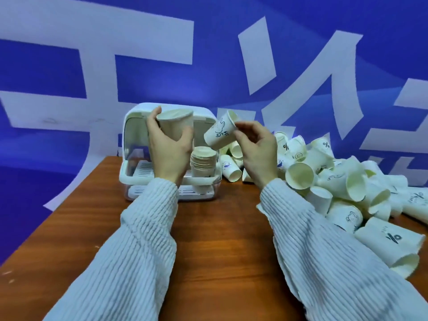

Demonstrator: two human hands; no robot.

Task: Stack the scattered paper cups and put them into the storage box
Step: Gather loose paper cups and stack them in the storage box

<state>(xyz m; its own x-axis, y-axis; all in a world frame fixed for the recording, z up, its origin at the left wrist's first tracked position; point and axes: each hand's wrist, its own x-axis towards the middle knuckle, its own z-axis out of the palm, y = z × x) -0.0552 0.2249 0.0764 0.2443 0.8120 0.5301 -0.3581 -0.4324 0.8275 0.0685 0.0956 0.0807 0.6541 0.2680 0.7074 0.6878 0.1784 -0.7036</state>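
Observation:
My left hand (168, 149) grips a plain white paper cup (176, 123), upright with its mouth tilted toward me, in front of the white storage box (136, 163). My right hand (257, 149) pinches the rim of a second paper cup (220, 133) with a small drawing on it, held tilted with its base pointing lower left, just right of the first cup. The two cups are apart. Inside the open box stands a stack of nested cups (203, 161). A large heap of scattered paper cups (335, 181) lies on the table to the right.
The wooden table (220, 239) ends at a slanted left edge. The box stands at its far side with its lid swung up. A blue backdrop with big white characters (139, 54) rises behind the table. My ribbed white sleeves cover the near table.

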